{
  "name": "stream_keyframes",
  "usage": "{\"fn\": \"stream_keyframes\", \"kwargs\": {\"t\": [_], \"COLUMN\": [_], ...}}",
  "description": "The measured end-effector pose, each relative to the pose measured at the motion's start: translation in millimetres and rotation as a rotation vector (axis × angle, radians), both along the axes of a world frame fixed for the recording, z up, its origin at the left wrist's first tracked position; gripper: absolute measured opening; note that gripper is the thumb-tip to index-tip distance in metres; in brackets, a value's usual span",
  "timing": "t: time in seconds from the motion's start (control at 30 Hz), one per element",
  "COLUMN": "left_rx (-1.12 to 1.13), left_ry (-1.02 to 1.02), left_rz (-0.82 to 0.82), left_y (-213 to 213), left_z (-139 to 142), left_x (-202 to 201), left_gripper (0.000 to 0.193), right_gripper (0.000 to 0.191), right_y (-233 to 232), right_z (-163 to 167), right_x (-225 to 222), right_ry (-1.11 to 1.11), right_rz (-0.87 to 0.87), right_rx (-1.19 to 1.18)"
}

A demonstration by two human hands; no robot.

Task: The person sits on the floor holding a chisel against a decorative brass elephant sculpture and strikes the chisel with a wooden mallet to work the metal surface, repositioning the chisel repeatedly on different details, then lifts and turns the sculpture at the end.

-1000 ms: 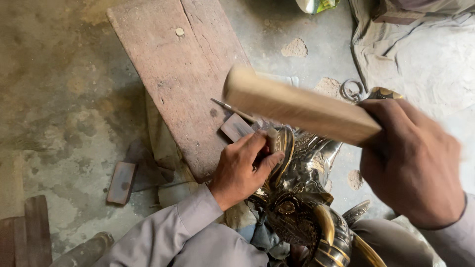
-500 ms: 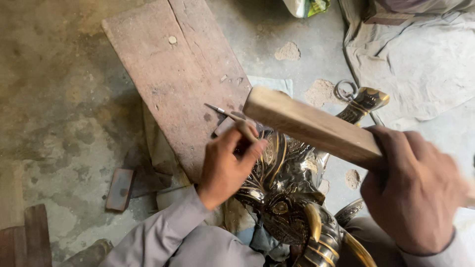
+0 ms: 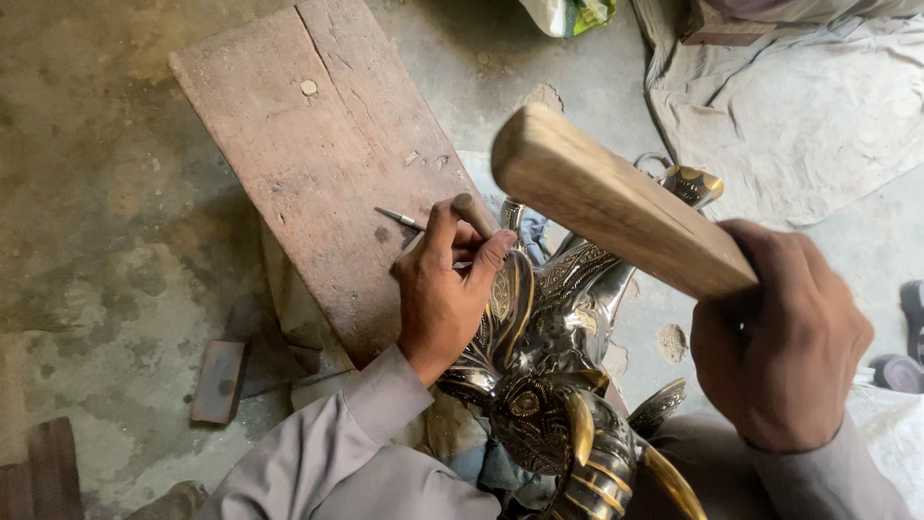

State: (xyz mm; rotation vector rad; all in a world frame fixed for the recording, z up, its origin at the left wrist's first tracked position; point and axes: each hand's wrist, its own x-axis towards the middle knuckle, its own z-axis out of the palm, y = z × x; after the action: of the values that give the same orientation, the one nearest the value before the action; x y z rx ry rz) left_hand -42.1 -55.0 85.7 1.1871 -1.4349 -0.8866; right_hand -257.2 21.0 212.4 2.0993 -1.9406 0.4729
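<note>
Head view, looking down: take the ornate metal figure [image 3: 553,385] as your landmark; it is dark and polished with engraved patterns and brass-coloured curved horns, and it sits low in the middle of the view, resting against your lap. Your left hand [image 3: 445,289] lies on the upper left part of the figure, with its fingers [image 3: 486,258] pinched narrow around a thin metal chisel [image 3: 404,220]. The chisel's free end points up and left, away from the figure, over the wooden board [image 3: 318,164]; its working end is hidden behind your fingers, so contact with the metal cannot be confirmed. Your right hand [image 3: 780,342] is to the right of the figure, fingers wrapped fully around one end of a pale wooden mallet [image 3: 616,202]. The mallet runs up and left from that hand and is held in the air above the figure, its blunt end above and just to the right of your left hand. The wooden board lies flat on the concrete floor [image 3: 106,221] to the upper left of the figure, and its near edge is next to your left hand. A grey cloth [image 3: 799,116] lies on the floor to the upper right of the figure. A small flat block [image 3: 219,380] lies on the floor to the left of the figure.
</note>
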Motion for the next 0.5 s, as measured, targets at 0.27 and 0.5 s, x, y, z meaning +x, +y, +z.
{"fn": "stream_keyframes", "kwargs": {"t": [0.27,0.5], "left_rx": [-0.015,-0.011], "left_ry": [-0.01,-0.014], "left_rz": [-0.011,-0.002], "left_y": [-1.8,-1.3], "left_z": [-3.6,-3.9], "left_x": [0.0,0.5], "left_gripper": [0.032,0.032], "right_gripper": [0.032,0.01], "right_y": [-66.1,-77.6], "right_z": [11.7,28.1], "right_x": [0.1,8.7], "right_ry": [0.198,0.455], "right_rz": [0.132,0.134], "right_rx": [-0.036,-0.089]}}
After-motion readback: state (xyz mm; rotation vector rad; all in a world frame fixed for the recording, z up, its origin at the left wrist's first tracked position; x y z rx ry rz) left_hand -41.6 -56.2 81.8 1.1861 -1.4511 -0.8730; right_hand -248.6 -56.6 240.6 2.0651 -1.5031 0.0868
